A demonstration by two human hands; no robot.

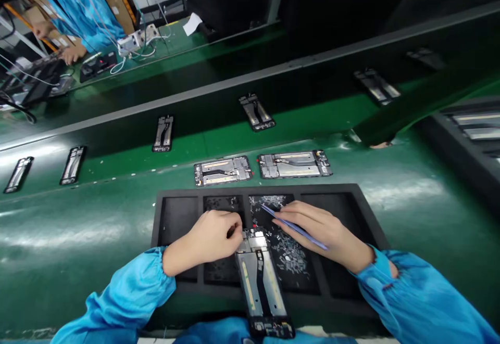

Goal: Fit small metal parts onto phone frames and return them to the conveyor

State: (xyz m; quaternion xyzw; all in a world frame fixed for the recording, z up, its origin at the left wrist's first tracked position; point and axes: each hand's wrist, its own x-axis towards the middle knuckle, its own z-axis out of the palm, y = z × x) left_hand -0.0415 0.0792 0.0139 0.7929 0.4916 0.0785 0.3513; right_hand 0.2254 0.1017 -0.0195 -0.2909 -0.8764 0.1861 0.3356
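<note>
phone unit (pixel 263 281) with its guts showing, over the near edge of the black tray (pixel 157 218), left hand (pixel 214 234) curled at its top corner, fingertips kinda hidden so can't tell if it's gripping, right hand (pixel 322 227) pinching blue tweezers (pixel 299 229), loose bits (pixel 292 259) too tiny to identify
</note>
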